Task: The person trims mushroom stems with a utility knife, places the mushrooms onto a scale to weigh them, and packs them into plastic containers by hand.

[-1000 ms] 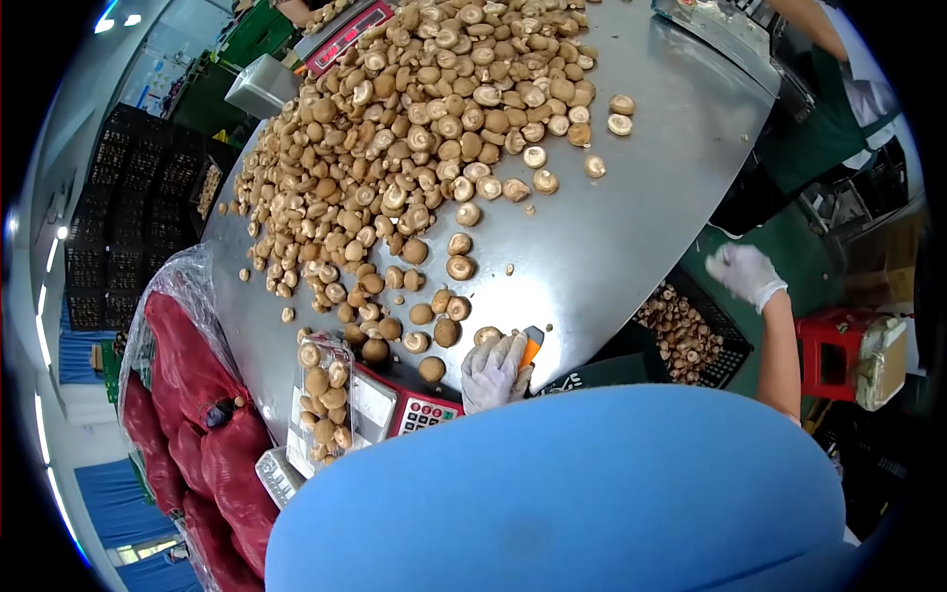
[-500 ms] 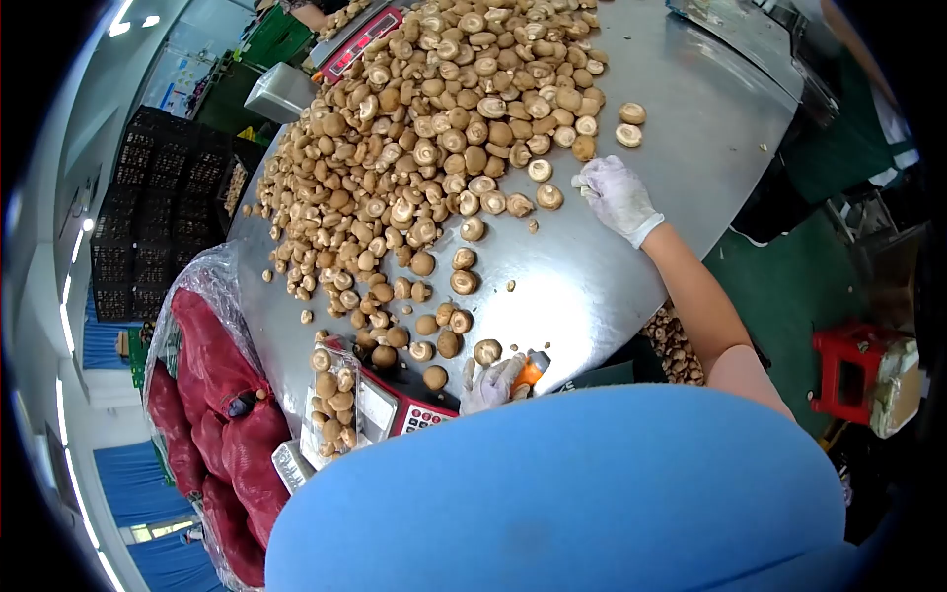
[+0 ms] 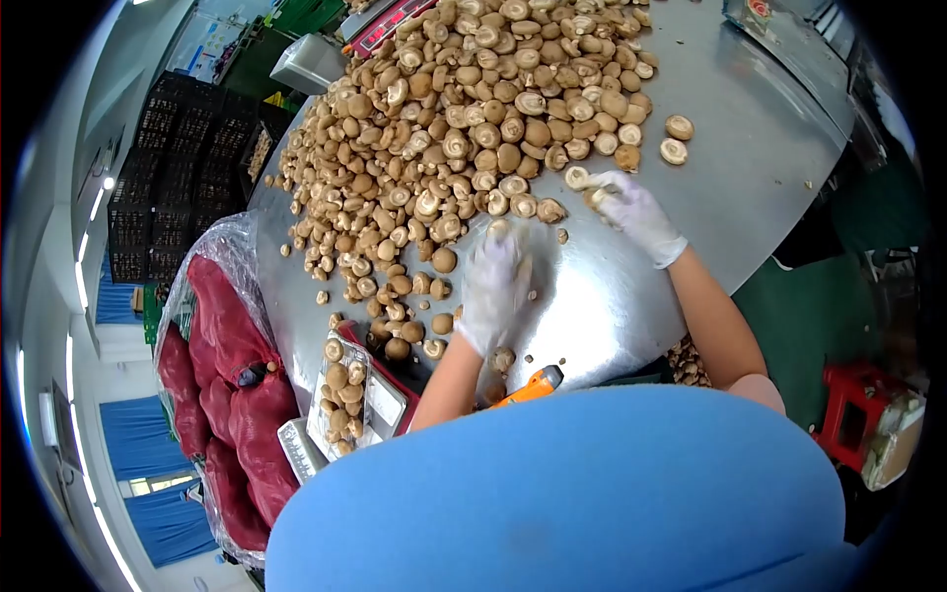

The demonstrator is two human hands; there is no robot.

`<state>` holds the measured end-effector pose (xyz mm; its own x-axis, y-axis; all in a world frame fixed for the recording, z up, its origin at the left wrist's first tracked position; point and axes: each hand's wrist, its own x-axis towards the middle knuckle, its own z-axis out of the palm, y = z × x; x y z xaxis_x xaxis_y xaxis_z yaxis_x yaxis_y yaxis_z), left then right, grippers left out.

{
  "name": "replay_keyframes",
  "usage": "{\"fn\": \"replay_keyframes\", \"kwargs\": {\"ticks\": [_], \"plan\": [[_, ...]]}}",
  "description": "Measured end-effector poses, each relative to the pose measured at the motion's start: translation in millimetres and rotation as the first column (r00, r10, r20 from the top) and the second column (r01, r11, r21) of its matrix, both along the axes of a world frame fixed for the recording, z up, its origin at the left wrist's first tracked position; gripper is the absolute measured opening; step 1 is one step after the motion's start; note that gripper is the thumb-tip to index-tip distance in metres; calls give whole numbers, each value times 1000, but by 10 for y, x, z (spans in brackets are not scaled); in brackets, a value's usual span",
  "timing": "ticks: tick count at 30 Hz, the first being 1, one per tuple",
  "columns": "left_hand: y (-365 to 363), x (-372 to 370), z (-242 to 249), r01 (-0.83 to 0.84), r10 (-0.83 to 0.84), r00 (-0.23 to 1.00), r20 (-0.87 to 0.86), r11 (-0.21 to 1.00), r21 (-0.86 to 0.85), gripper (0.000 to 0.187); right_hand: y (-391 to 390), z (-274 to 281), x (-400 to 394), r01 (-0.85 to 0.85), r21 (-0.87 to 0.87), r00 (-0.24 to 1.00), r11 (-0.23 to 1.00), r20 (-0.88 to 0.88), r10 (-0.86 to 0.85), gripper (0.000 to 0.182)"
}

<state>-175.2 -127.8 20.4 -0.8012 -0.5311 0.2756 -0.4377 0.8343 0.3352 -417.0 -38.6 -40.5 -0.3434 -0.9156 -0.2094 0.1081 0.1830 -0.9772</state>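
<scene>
A big heap of brown-capped mushrooms [image 3: 454,128] covers much of the metal table [image 3: 631,316]. At the heap's right edge, the gloved fingers of my right hand [image 3: 639,217] are closed on a mushroom [image 3: 596,196], with other loose mushrooms close by. My left hand [image 3: 496,281], also in a pale glove, reaches over the heap's near edge and is smeared by motion. A mushroom [image 3: 499,228] shows at its fingertips; whether it is gripped I cannot tell. Below the left hand lies an orange tool with a dark end [image 3: 533,385], partly hidden by my blue front.
A clear tray of mushrooms [image 3: 341,400] rests on a red-edged scale [image 3: 387,407] at the near left. Red mesh sacks [image 3: 258,424] stand beside the table. Black crates [image 3: 178,178] are stacked farther left, and a red stool [image 3: 850,419] is on the right.
My left hand has moved up from beside the orange tool to the heap's edge. My right hand has closed on a mushroom near it. The view has shifted, moving the table rightward in frame.
</scene>
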Motion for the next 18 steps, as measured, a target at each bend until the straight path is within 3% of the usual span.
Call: {"fn": "replay_keyframes", "kwargs": {"ticks": [1,2,4,5,8,10,12,13,14,15,16,17,18], "plan": [[-142,-155,-18,-4,4,1000,4,1000,3,46,26,-31,-49,61,-137,997,989,46,-55,25],[-264,-314,-51,-62,62,998,0,998,-32,44,56,30,-113,58,-133,997,989,50,-52,25],[-373,-453,-172,-117,117,993,3,991,-63,43,119,186,-265,37,-212,875,977,479,71,33],[-413,-484,-256,-124,131,988,77,988,-89,38,96,61,-289,110,-144,811,983,585,-6,40],[-343,-523,-295,-122,156,969,193,977,-177,28,140,203,-251,103,-120,840,987,543,-22,36],[-257,-418,-285,-168,171,979,113,985,-40,30,128,180,-213,66,-154,864,986,503,21,29],[-144,-222,-302,-179,179,984,21,984,-18,32,63,191,-189,-115,-77,963,990,235,131,19],[-73,-153,-234,-246,293,951,-98,911,330,30,-16,52,-113,-52,-127,962,991,259,84,12],[3,-74,-162,-235,434,885,-169,730,642,29,-85,-58,-54,-66,-124,961,990,258,97,12],[70,14,-99,-126,467,838,-281,667,735,26,-158,-105,20,-75,-212,997,974,-19,73,14],[112,116,-4,5,530,796,-292,476,880,28,-216,-134,89,-108,-296,957,949,-289,19,17],[102,201,-19,44,545,784,-298,430,902,29,-221,214,157,-200,-164,874,966,-476,100,25],[97,265,-27,86,559,771,-306,385,919,30,-290,161,220,-212,-166,872,963,-478,109,25]]}}
